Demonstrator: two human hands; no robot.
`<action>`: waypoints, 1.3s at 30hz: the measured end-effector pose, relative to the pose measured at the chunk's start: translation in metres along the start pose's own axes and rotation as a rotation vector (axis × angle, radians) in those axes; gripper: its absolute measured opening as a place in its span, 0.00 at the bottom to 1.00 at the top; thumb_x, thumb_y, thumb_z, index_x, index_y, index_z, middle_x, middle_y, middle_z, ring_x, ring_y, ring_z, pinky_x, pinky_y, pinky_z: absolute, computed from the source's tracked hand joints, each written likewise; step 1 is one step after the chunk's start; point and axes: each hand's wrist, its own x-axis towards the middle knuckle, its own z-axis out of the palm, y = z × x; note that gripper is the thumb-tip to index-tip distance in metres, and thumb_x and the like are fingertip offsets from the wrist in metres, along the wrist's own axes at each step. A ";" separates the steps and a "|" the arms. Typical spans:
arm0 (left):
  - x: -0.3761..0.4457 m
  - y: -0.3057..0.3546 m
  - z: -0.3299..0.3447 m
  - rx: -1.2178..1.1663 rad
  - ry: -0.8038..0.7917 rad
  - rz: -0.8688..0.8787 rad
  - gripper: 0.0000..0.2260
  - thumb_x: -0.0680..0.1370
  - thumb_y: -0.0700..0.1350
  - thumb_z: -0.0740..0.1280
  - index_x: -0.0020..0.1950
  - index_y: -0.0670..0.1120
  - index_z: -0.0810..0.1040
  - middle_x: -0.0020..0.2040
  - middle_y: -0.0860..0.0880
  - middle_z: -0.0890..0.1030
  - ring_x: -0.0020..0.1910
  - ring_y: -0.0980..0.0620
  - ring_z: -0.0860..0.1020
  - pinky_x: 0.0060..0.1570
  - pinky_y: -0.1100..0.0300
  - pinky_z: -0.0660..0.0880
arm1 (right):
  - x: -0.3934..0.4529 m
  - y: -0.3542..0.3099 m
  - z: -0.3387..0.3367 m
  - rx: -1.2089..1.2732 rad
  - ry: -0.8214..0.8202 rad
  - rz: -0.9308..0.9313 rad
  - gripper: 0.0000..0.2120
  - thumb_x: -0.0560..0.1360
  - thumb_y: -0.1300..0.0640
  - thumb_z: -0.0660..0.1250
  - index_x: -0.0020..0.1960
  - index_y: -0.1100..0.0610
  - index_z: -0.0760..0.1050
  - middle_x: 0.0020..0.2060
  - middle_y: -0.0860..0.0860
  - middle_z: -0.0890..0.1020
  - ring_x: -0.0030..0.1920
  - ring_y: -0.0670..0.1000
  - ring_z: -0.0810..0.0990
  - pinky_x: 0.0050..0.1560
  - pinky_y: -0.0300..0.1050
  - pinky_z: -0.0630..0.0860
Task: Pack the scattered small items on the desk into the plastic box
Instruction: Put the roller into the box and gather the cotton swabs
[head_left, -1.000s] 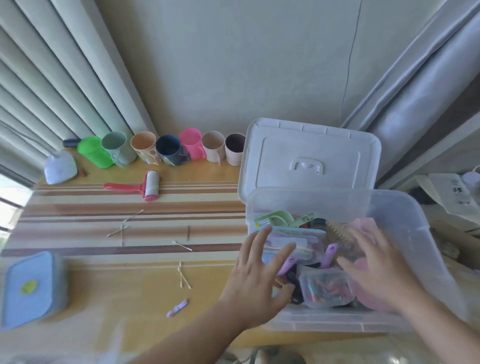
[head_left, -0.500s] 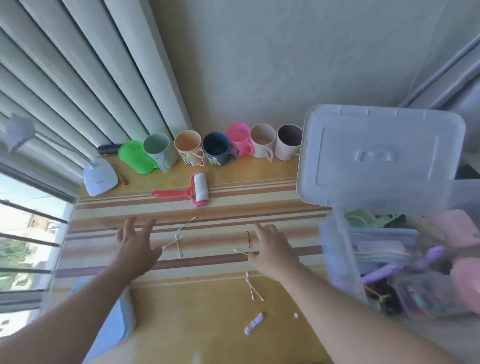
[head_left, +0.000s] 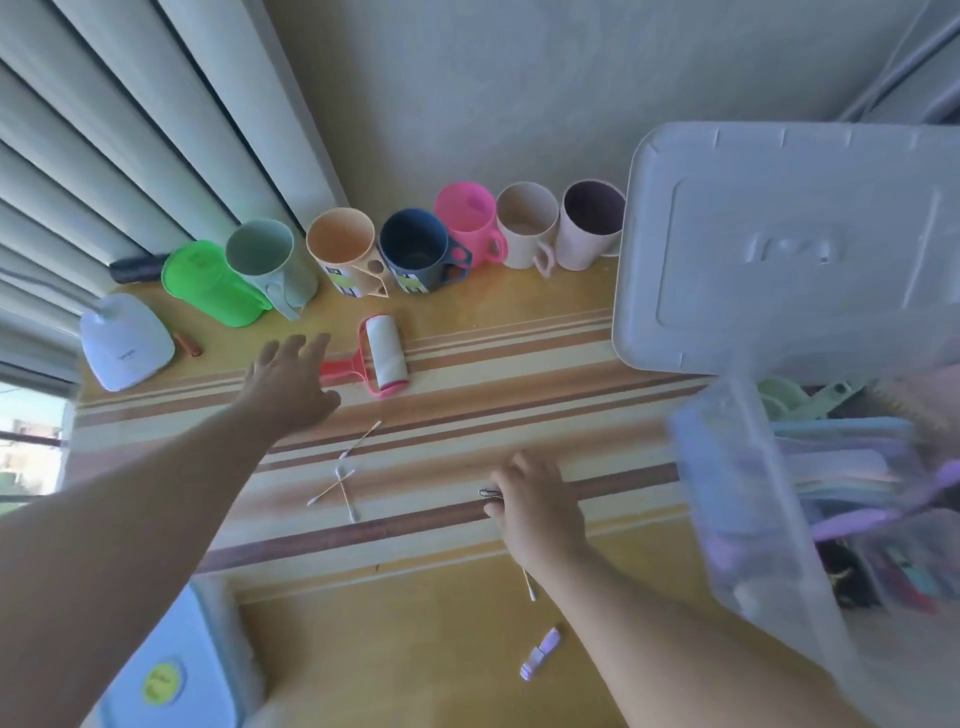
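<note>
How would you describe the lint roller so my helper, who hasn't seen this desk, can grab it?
Find the row of plastic cups along the wall. Just in front of the orange and navy ones lies the lint roller, flat on the striped yellow desk beside the left hand. It alone has a white paper drum on a red-pink handle.

This looks like a room in a home. A striped yellow-and-brown tabletop (head_left: 467, 364) stands against a plain pale wall (head_left: 519, 78), with long pale pleated curtains (head_left: 130, 130) at a sunlit window (head_left: 26, 441) to one side. A row of coloured plastic handled cups (head_left: 415, 244) lines the wall, beside a red-handled lint roller (head_left: 382, 356) and scattered cotton swabs (head_left: 340, 483).
</note>
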 end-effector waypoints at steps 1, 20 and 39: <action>0.006 0.000 0.003 -0.021 -0.019 -0.018 0.39 0.77 0.51 0.69 0.83 0.53 0.53 0.78 0.41 0.67 0.77 0.36 0.64 0.75 0.35 0.63 | 0.000 0.001 0.001 -0.023 0.004 -0.015 0.08 0.84 0.48 0.66 0.57 0.51 0.77 0.56 0.47 0.74 0.60 0.54 0.71 0.46 0.47 0.71; -0.171 0.046 0.045 -0.572 0.004 -0.037 0.08 0.80 0.46 0.65 0.56 0.56 0.69 0.40 0.51 0.79 0.37 0.48 0.78 0.40 0.49 0.77 | -0.080 0.009 -0.115 0.555 0.074 0.002 0.05 0.81 0.53 0.70 0.47 0.48 0.82 0.37 0.46 0.84 0.39 0.48 0.81 0.42 0.44 0.77; -0.268 0.349 -0.049 -0.421 0.241 0.659 0.11 0.80 0.61 0.60 0.57 0.60 0.75 0.42 0.60 0.76 0.39 0.57 0.74 0.38 0.55 0.76 | -0.188 0.281 -0.276 0.189 0.228 0.083 0.17 0.73 0.61 0.79 0.35 0.42 0.78 0.35 0.39 0.84 0.42 0.35 0.81 0.39 0.28 0.72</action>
